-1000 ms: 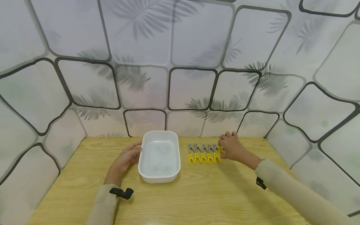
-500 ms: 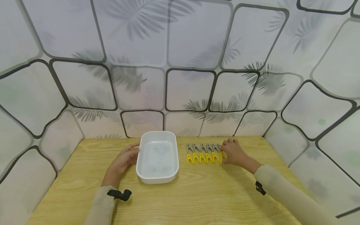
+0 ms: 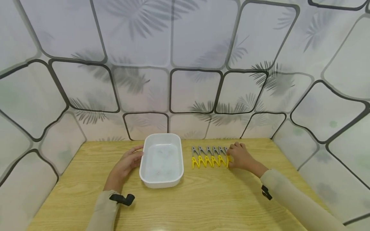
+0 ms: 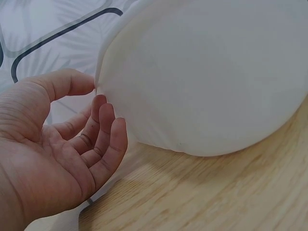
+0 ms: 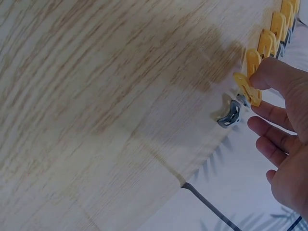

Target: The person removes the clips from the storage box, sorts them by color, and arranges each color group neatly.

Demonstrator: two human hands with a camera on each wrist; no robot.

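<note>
My right hand (image 3: 241,156) pinches a yellow clothespin (image 5: 248,90) between thumb and forefinger, at the right end of a row of clothespins (image 3: 206,161). The other fingers are half bent beside it. Each pin in the row has yellow handles and a grey end, the grey pointing to the back. A grey metallic clip end (image 5: 229,115) shows close to the held pin in the right wrist view. My left hand (image 3: 127,163) rests at the left side of a white plastic basin (image 3: 161,184). Its thumb tip touches the rim, and its loosely bent fingers lie along the wall.
The wooden table (image 3: 202,205) runs back to a patterned wall covering (image 3: 196,91) with dark outlines and leaf prints, which also closes in both sides. The basin stands left of the clothespin row, with a strip of wood between them.
My right hand has shifted slightly right and lowered its clothespin level with the others at the row's end. The left hand and basin have stayed together; the view has shifted a little.
</note>
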